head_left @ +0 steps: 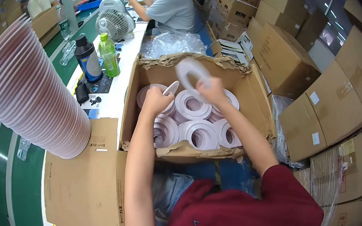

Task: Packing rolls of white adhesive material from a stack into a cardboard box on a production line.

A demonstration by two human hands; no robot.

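My left hand (157, 101) is closed on a flat white ring (173, 87), seen nearly edge-on, over the left side of an open cardboard box (257, 98). To its right, my right hand (212, 91) grips another flat white ring (184, 72), blurred by motion, above the box. Inside the box, several stacks of pale pinkish-white rings (198, 135) stand side by side with their round holes facing up. A tall, leaning stack of the same kind of rings (35, 92) rises at the left on a flattened cardboard sheet (82, 187).
Left of the box are a green bottle (108, 56), a dark bottle (88, 59) and a white fan (113, 19) on the bench. Clear plastic wrap (174, 45) lies beyond the box. Cartons (346, 90) are piled at the right. Two other people work farther back.
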